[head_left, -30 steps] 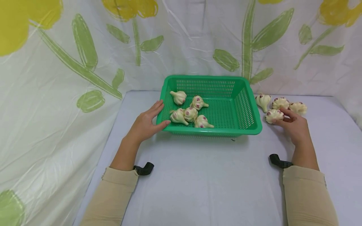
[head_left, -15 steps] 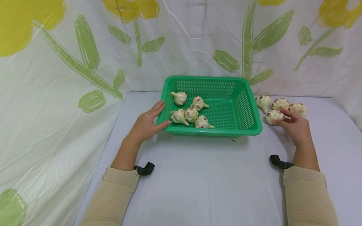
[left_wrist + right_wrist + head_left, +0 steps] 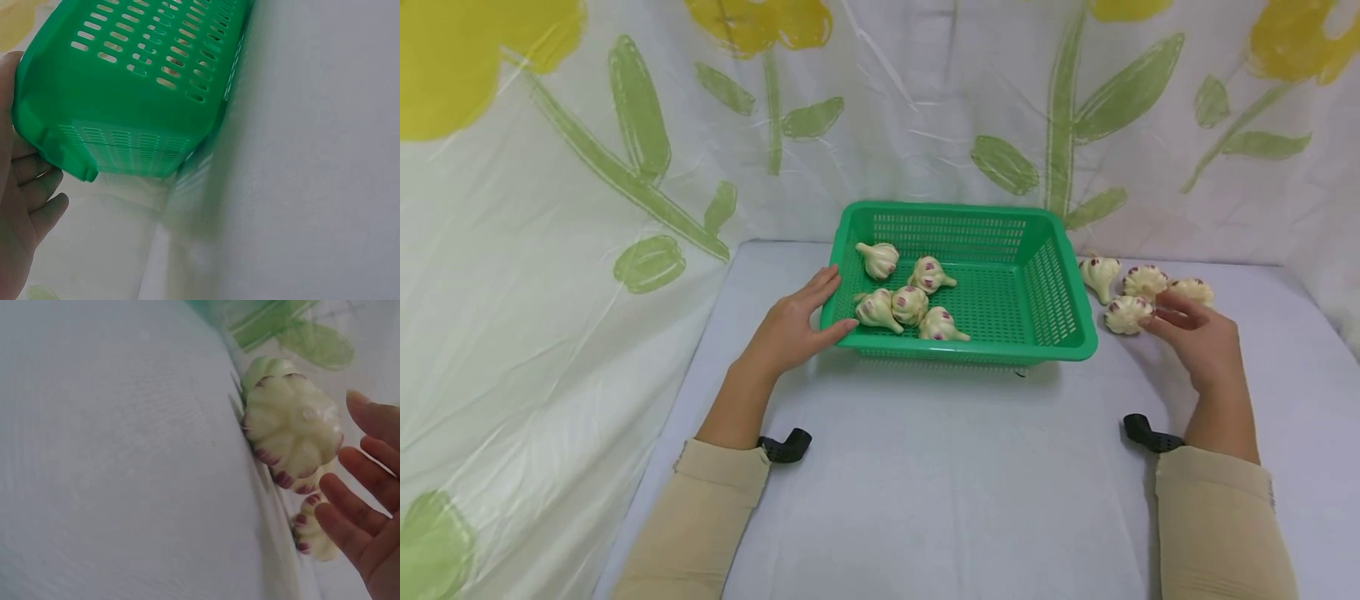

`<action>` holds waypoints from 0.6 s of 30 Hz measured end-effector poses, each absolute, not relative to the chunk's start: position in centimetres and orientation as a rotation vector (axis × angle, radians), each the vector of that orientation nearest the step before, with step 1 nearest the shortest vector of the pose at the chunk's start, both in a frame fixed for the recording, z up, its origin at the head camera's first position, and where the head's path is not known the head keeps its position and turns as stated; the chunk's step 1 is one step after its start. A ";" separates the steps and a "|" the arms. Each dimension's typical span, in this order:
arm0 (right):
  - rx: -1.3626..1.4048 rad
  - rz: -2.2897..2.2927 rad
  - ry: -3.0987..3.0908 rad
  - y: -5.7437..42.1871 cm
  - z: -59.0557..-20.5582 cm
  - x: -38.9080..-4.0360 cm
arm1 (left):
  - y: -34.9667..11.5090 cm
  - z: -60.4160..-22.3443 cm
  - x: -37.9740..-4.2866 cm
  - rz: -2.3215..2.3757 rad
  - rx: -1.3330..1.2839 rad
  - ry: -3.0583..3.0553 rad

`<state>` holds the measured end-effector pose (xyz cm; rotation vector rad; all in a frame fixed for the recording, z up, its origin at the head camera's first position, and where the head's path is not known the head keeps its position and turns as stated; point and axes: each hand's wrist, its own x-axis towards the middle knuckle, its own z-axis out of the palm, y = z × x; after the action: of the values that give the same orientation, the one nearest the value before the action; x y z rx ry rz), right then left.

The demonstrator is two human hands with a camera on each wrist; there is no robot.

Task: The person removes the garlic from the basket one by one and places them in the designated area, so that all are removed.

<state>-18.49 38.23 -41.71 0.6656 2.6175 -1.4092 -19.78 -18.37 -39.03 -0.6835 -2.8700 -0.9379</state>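
Note:
A green plastic basket (image 3: 1056,354) stands on the table, with several garlic bulbs (image 3: 910,305) lying in its left half. My left hand (image 3: 790,331) rests against the basket's left front corner, thumb on the front rim and fingers fairly straight along the side. In the left wrist view those fingers (image 3: 44,194) reach past the rim, not wrapped round it. To the right of the basket, my right hand (image 3: 1206,342) is beside a garlic bulb (image 3: 1128,315). The right wrist view shows its fingers (image 3: 350,512) spread and relaxed, with the nearest bulb (image 3: 294,425) not gripped.
Behind that bulb lie more garlic bulbs: one by the basket (image 3: 1099,277), one in the middle (image 3: 1145,282) and one partly behind my fingers (image 3: 1193,291). A white flowered curtain (image 3: 910,117) hangs behind the table (image 3: 940,467) and along its left.
My right hand has let go of the front garlic bulb and drawn slightly right and toward me. My left hand stays at the basket. The head view shifts slightly.

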 end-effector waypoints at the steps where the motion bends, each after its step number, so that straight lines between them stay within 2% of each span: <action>1: 0.667 -1.430 2.624 38.2 -41.5 -18.4 | -18.4 -39.0 -19.8 -0.938 -0.682 -2.872; 11: 0.559 -1.543 2.765 36.2 -38.7 -18.3 | -18.4 -39.1 -19.8 -0.965 -0.664 -2.880; 18: 0.117 -1.506 2.896 34.0 -35.7 -19.4 | -18.3 -39.0 -19.7 -0.960 -0.659 -2.880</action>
<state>-19.38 33.98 -35.66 0.1167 2.8958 -1.5055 -19.75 -18.30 -38.95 -0.6592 -2.8802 -0.9604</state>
